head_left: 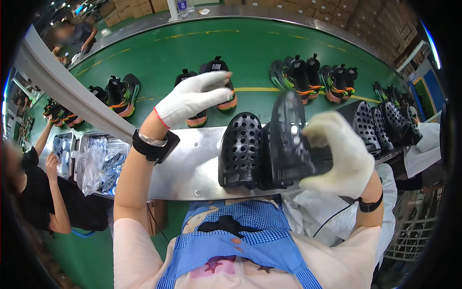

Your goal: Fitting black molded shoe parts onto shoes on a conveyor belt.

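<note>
My left hand [197,96], in a white glove, reaches over the green belt with its fingers stretched out and apart. Just behind and below it stands a pair of black sneakers [196,118] with orange soles, partly covered by the hand. My right hand [339,149], also gloved, curls its fingers and thumb around the side of a black perforated shoe-shaped form [288,139]. That form is upright and smeared by motion. To its left, another black perforated form [243,149] stands on the metal ledge [187,166].
More black forms [380,125] line the ledge at right. Several sneakers [298,79] sit on the green belt [250,43]. At left, a slanted white post [77,82] rises beside a bin [103,164] of blue-white items in plastic. One co-worker [53,192] sits at left, another [79,36] farther back.
</note>
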Demonstrator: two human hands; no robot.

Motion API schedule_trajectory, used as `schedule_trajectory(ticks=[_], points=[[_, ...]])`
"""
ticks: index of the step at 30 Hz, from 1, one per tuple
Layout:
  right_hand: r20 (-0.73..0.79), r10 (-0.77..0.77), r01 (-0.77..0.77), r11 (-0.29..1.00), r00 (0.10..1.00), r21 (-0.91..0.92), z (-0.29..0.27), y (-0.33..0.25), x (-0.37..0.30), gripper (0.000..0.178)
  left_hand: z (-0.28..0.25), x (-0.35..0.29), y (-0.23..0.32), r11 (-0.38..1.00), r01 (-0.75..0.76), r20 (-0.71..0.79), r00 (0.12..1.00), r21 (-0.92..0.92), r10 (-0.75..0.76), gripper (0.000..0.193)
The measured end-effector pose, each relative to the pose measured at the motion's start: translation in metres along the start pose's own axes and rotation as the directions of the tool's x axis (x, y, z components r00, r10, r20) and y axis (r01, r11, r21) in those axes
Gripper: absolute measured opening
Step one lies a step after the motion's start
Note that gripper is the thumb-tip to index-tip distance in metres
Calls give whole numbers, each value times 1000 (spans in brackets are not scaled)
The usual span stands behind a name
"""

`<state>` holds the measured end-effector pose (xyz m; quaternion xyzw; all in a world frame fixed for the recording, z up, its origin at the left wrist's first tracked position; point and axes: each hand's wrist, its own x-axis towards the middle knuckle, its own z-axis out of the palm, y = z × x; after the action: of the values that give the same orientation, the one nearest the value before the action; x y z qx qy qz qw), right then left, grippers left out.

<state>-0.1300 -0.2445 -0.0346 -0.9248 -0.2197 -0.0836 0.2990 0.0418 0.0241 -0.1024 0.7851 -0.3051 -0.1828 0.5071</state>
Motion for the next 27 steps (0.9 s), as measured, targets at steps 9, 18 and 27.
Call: schedule_trajectory(ticks=[9,18,27], points=[[11,-262,262,963,965,-61,24,4,100,56,21,11,9,483,-31,51,986,-875,156,59],[141,258,-229,955,956,-190,63,16,152,46,8,30,-36,517,-288,-281,955,-806,95,29],[122,239,-159,875,963,-457,84,38,188,41,4,53,-62,468,-330,-398,916,-820,-50,28]])
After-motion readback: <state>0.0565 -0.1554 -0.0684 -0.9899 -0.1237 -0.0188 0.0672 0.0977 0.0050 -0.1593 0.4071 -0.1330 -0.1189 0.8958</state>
